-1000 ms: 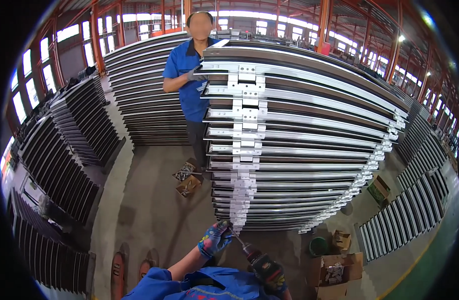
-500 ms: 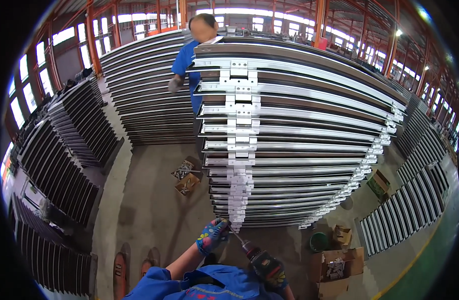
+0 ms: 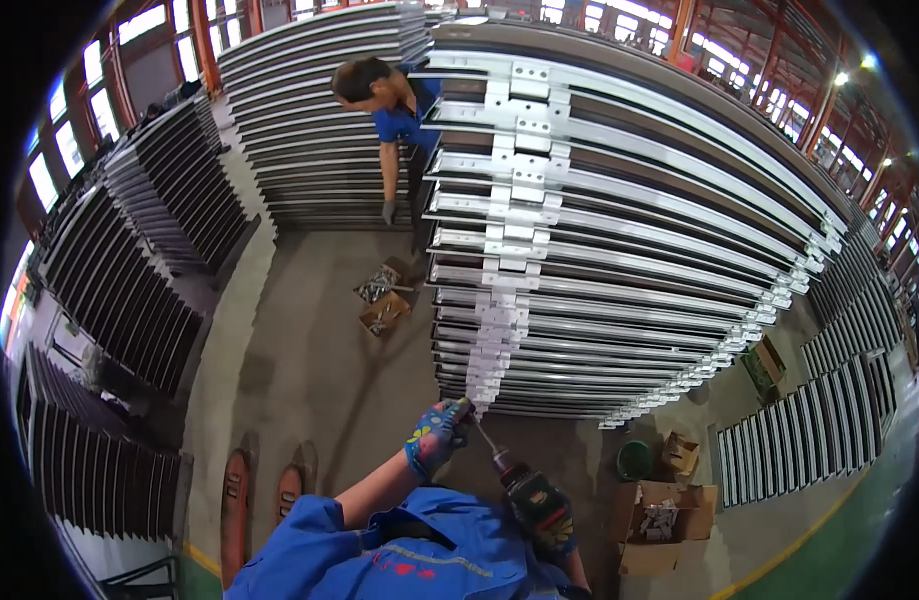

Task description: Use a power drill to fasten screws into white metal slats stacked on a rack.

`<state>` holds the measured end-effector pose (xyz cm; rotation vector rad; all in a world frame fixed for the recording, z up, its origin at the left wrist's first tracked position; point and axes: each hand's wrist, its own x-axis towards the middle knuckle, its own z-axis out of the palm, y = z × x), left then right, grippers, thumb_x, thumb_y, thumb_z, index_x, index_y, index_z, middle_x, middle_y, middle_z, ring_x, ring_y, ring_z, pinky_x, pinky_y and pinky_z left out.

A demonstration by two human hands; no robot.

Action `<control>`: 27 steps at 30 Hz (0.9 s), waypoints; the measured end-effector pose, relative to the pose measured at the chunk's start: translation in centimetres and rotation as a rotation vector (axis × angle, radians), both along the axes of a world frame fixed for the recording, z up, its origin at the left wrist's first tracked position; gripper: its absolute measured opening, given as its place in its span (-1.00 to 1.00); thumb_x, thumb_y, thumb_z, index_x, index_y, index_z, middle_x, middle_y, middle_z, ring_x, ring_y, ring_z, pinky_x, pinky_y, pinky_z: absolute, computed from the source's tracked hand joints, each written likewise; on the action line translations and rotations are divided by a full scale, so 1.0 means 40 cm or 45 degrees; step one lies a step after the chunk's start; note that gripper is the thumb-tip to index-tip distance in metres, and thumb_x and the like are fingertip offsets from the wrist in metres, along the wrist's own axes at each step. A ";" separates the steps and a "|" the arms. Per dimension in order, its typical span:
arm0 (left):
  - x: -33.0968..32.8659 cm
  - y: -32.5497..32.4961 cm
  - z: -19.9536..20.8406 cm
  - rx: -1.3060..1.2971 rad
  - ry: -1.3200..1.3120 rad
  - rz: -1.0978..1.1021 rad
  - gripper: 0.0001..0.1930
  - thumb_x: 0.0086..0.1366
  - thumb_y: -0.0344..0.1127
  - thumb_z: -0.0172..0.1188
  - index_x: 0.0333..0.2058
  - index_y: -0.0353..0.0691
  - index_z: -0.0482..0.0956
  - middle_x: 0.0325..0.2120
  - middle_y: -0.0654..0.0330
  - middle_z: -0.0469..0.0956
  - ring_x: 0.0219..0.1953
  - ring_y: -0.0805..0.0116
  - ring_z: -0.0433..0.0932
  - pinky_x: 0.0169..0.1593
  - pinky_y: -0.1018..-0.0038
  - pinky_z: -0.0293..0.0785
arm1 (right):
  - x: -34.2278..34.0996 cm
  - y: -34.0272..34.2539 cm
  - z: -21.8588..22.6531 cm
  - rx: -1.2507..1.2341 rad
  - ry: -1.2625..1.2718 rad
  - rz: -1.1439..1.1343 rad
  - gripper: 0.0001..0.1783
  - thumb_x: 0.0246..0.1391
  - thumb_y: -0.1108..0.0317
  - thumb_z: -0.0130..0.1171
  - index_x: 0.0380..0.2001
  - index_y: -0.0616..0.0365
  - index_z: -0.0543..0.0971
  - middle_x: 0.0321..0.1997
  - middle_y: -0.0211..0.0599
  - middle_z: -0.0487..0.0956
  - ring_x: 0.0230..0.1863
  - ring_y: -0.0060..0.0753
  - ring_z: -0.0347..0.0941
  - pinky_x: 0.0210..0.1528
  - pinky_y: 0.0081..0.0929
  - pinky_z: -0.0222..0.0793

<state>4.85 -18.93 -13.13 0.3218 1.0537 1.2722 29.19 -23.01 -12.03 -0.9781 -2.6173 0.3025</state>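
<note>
My right hand [image 3: 556,540], in a flowered glove, grips a cordless drill [image 3: 532,498] whose long thin bit [image 3: 487,434] points up and to the left. Beside the bit's tip is my left hand [image 3: 434,438], gloved in the same pattern, its fingers pinched together. What they hold, if anything, is too small to make out. Both hands are at the low front end of a tall stack of metal frames [image 3: 659,215]. Silver hinge-like brackets [image 3: 519,180] run down that end in a column, and the bit's tip is close to the lowest ones.
A co-worker [image 3: 404,115] leans down at the stack's left side, above two small boxes of metal parts [image 3: 384,313]. At right stand a green bucket [image 3: 634,460] and an open carton [image 3: 691,510]. Orange pallet-truck forks [image 3: 236,500] lie at lower left. More frame stacks [image 3: 119,300] flank both sides.
My view has tilted down and shifted, so the stack sits higher. The co-worker has bent over and stretched an arm down toward the small boxes. My hands keep nearly the same pose.
</note>
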 end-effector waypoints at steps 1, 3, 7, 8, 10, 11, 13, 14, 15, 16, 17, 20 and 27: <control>0.003 -0.002 -0.007 -0.015 -0.011 0.010 -0.78 0.27 -0.14 0.05 -0.40 -0.16 0.43 -0.67 0.37 0.29 -0.70 0.62 0.17 -0.65 0.63 0.11 | -0.001 0.000 -0.011 -0.125 0.103 -0.043 -0.85 -0.05 0.28 0.04 -0.36 -0.10 0.54 -0.30 -0.37 0.53 -0.28 -0.31 0.47 -0.26 -0.41 0.39; 0.009 -0.003 -0.011 0.023 -0.018 0.096 -0.79 0.27 -0.14 0.06 -0.40 -0.15 0.43 -0.66 0.36 0.31 -0.70 0.62 0.17 -0.65 0.63 0.11 | -0.008 -0.005 -0.004 -0.270 0.192 -0.079 -0.85 -0.08 0.29 0.06 -0.36 -0.08 0.53 -0.32 -0.37 0.53 -0.29 -0.30 0.47 -0.26 -0.39 0.40; 0.003 -0.015 0.004 -0.013 0.022 0.079 -0.79 0.27 -0.15 0.07 -0.40 -0.16 0.42 -0.64 0.34 0.34 -0.71 0.62 0.17 -0.66 0.63 0.11 | -0.035 0.000 0.032 0.066 -0.082 -0.060 -0.84 -0.14 0.34 0.07 -0.39 -0.06 0.52 -0.40 -0.34 0.50 -0.36 -0.26 0.46 -0.36 -0.34 0.40; 0.005 -0.016 0.016 -0.030 0.073 0.080 -0.79 0.26 -0.14 0.07 -0.40 -0.16 0.42 -0.64 0.34 0.35 -0.70 0.62 0.18 -0.66 0.63 0.11 | -0.032 -0.003 0.030 0.108 0.025 -0.035 -0.84 -0.15 0.35 0.07 -0.40 -0.07 0.52 -0.42 -0.34 0.48 -0.38 -0.25 0.45 -0.40 -0.34 0.40; -0.015 -0.010 0.018 0.001 0.098 0.030 -0.79 0.26 -0.14 0.09 -0.40 -0.16 0.42 -0.63 0.34 0.36 -0.70 0.62 0.19 -0.66 0.64 0.11 | -0.041 0.009 0.041 0.080 0.034 0.020 -0.85 -0.15 0.35 0.07 -0.41 -0.07 0.51 -0.43 -0.34 0.48 -0.40 -0.25 0.45 -0.42 -0.33 0.39; -0.017 -0.009 0.015 -0.043 0.152 0.029 -0.79 0.25 -0.15 0.09 -0.44 -0.14 0.40 -0.65 0.35 0.33 -0.70 0.62 0.18 -0.65 0.65 0.10 | -0.043 0.011 0.042 0.074 0.059 0.066 -0.86 -0.14 0.35 0.06 -0.41 -0.07 0.51 -0.43 -0.34 0.48 -0.41 -0.25 0.44 -0.44 -0.33 0.39; -0.022 -0.012 0.017 -0.099 0.202 0.033 -0.79 0.25 -0.16 0.10 -0.47 -0.13 0.39 -0.67 0.36 0.31 -0.70 0.62 0.17 -0.65 0.65 0.09 | -0.039 0.006 0.034 0.057 -0.007 0.061 -0.86 -0.14 0.35 0.05 -0.41 -0.07 0.51 -0.43 -0.34 0.48 -0.41 -0.24 0.44 -0.44 -0.33 0.39; -0.029 -0.012 0.018 -0.101 0.236 -0.003 -0.79 0.24 -0.16 0.11 -0.47 -0.13 0.39 -0.67 0.36 0.31 -0.70 0.62 0.17 -0.65 0.65 0.10 | -0.040 0.007 0.029 0.057 -0.063 0.047 -0.86 -0.13 0.34 0.05 -0.41 -0.07 0.51 -0.42 -0.35 0.48 -0.41 -0.24 0.44 -0.43 -0.33 0.38; -0.034 -0.011 0.017 -0.102 0.272 -0.040 -0.79 0.23 -0.16 0.12 -0.47 -0.12 0.39 -0.66 0.36 0.32 -0.71 0.62 0.18 -0.65 0.65 0.11 | -0.043 0.008 0.022 0.047 -0.065 0.052 -0.86 -0.13 0.34 0.05 -0.41 -0.07 0.51 -0.42 -0.35 0.48 -0.41 -0.24 0.44 -0.43 -0.33 0.38; -0.032 -0.011 0.011 -0.115 0.267 -0.039 -0.79 0.23 -0.16 0.12 -0.47 -0.12 0.39 -0.66 0.36 0.32 -0.71 0.62 0.18 -0.65 0.65 0.11 | -0.040 0.006 0.014 0.031 -0.034 0.051 -0.86 -0.13 0.34 0.05 -0.41 -0.07 0.51 -0.42 -0.34 0.48 -0.41 -0.23 0.44 -0.43 -0.32 0.38; -0.027 -0.008 0.003 -0.088 0.170 0.012 -0.79 0.23 -0.16 0.12 -0.47 -0.12 0.39 -0.67 0.36 0.32 -0.71 0.61 0.18 -0.65 0.64 0.10 | -0.037 0.005 0.006 0.017 -0.002 0.048 -0.86 -0.13 0.33 0.04 -0.41 -0.07 0.51 -0.42 -0.34 0.48 -0.40 -0.22 0.44 -0.43 -0.30 0.38; -0.006 -0.001 0.005 -0.043 0.048 0.110 -0.81 0.24 -0.16 0.11 -0.44 -0.12 0.39 -0.66 0.36 0.31 -0.71 0.61 0.17 -0.66 0.64 0.10 | -0.030 0.014 -0.005 0.137 0.069 0.132 -0.92 -0.11 0.34 0.10 -0.48 0.04 0.46 -0.47 -0.23 0.42 -0.47 -0.15 0.39 -0.48 -0.27 0.32; 0.022 0.006 -0.033 -0.059 -0.028 0.185 -0.85 0.27 -0.19 0.05 -0.39 -0.10 0.40 -0.62 0.36 0.30 -0.71 0.61 0.15 -0.67 0.64 0.08 | -0.044 0.010 0.008 0.066 -0.012 0.018 -0.84 -0.11 0.34 0.05 -0.38 -0.06 0.53 -0.42 -0.31 0.51 -0.38 -0.19 0.46 -0.35 -0.29 0.39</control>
